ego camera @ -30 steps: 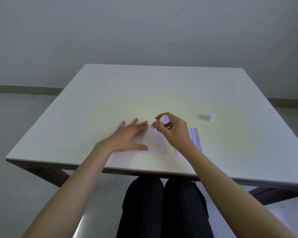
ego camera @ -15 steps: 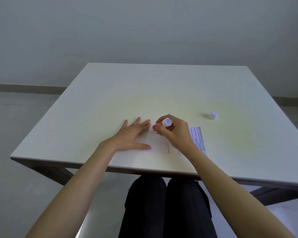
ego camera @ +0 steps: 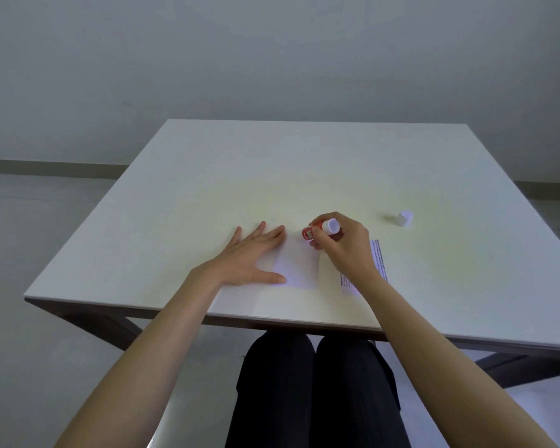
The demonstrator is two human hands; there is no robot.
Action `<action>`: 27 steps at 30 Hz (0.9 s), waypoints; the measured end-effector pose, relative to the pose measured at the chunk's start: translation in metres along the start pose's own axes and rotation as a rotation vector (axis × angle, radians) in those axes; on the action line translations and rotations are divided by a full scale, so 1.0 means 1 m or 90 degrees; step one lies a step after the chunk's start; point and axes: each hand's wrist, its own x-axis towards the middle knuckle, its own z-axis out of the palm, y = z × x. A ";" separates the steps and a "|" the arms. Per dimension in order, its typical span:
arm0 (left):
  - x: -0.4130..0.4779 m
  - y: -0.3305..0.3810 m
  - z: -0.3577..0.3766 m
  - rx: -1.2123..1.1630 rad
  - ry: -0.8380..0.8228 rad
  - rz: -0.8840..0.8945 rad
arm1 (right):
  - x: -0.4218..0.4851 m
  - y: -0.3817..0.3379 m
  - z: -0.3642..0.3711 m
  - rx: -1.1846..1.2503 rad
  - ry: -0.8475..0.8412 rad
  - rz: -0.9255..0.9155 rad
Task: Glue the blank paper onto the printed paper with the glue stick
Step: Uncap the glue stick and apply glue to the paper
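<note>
Near the tabletop's (ego camera: 175,195) front edge, your left hand (ego camera: 249,258) lies flat, fingers apart, on the blank paper (ego camera: 299,270); your right hand (ego camera: 343,244) clamps the glue stick (ego camera: 319,229) at its far corner, covering the printed paper (ego camera: 379,260).

A red glue stick with a white end (ego camera: 317,230), a small white cap (ego camera: 405,218), plain white paper (ego camera: 299,270), white paper with black printed lines (ego camera: 379,261), pale cream table (ego camera: 304,176), black trousers (ego camera: 314,392).
</note>
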 end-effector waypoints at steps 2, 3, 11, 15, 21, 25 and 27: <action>0.000 0.000 0.000 0.000 0.004 -0.001 | -0.007 -0.001 0.000 -0.020 -0.019 -0.020; 0.000 -0.001 0.000 -0.002 0.005 -0.001 | -0.012 -0.002 0.000 -0.029 -0.025 -0.037; -0.001 0.001 0.000 0.012 -0.003 -0.009 | -0.009 -0.021 -0.008 -0.015 -0.002 -0.061; -0.002 0.002 0.000 0.010 0.003 -0.005 | -0.018 -0.012 0.002 -0.027 -0.079 -0.053; -0.002 0.005 0.000 -0.010 0.012 -0.018 | -0.026 -0.006 -0.002 0.015 -0.166 -0.028; -0.002 0.003 0.001 -0.011 0.018 -0.013 | -0.015 -0.004 -0.012 0.045 -0.110 0.009; -0.002 0.002 0.001 -0.015 0.023 -0.016 | -0.010 -0.002 -0.015 0.021 -0.038 0.017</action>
